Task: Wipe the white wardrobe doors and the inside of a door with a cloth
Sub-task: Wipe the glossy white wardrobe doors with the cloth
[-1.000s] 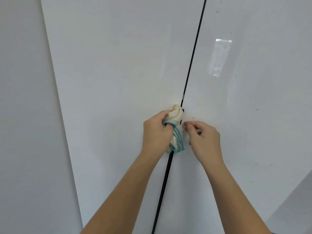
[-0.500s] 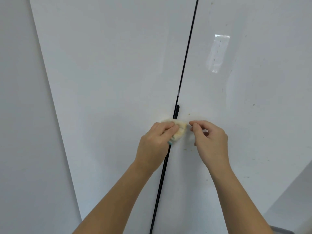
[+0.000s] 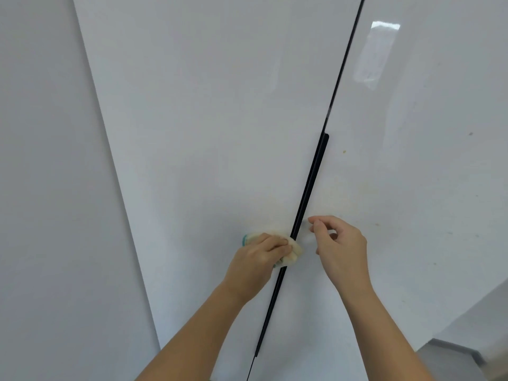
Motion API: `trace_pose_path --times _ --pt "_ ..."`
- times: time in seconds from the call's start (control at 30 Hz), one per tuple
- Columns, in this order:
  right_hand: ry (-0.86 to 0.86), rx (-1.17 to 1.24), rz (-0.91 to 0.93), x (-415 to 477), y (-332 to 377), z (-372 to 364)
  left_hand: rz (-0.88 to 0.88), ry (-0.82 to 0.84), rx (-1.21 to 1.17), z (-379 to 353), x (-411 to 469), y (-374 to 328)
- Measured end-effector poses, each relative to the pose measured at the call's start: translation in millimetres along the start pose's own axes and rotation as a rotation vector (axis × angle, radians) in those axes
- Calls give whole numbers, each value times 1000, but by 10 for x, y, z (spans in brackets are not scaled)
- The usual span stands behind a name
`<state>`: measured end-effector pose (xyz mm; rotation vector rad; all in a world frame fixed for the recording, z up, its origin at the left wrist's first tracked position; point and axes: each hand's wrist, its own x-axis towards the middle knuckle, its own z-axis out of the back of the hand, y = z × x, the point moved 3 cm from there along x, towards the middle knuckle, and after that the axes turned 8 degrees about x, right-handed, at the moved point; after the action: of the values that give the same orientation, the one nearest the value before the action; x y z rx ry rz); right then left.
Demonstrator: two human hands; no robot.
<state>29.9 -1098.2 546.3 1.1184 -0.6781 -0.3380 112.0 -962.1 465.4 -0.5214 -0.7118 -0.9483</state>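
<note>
- While the left hand (image 3: 255, 259) curls its fingers over the bunched cloth (image 3: 294, 251), it presses the cloth flat onto the lower part of the black handle strip (image 3: 310, 182), right on the seam.
- Cloth is cream with a teal edge and mostly hidden under the hand; it pokes out on both sides of the strip.
- Right hand (image 3: 341, 248) sits just right of the strip, thumb and forefinger drawn together at the door edge; can't tell if they pinch anything.
- Left door (image 3: 220, 133), left of the strip, looks fairly clean.
- Right door (image 3: 412, 188), right of the strip, shows specks (image 3: 344, 151) and faint smears, so it likely needs a wipe.
- Both doors look closed, so the inside of a door is not yet done.
- Judgement: early to mid task, spot work at the strip, with broad passes and the inner face left.
</note>
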Motion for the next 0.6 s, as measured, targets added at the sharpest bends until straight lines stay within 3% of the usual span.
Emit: trace_pose_path --times 0.23,0.47,0.6 --pt "8 -25 -81 -304 -88 -364 713 28 -688 419 -358 438" --pt "138 47 -165 -649 -421 -1037 1031 -175 -1196 545 -684 877" --pt "308 161 -201 -694 -582 -1453 1021 -314 -1347 467 -776 1092"
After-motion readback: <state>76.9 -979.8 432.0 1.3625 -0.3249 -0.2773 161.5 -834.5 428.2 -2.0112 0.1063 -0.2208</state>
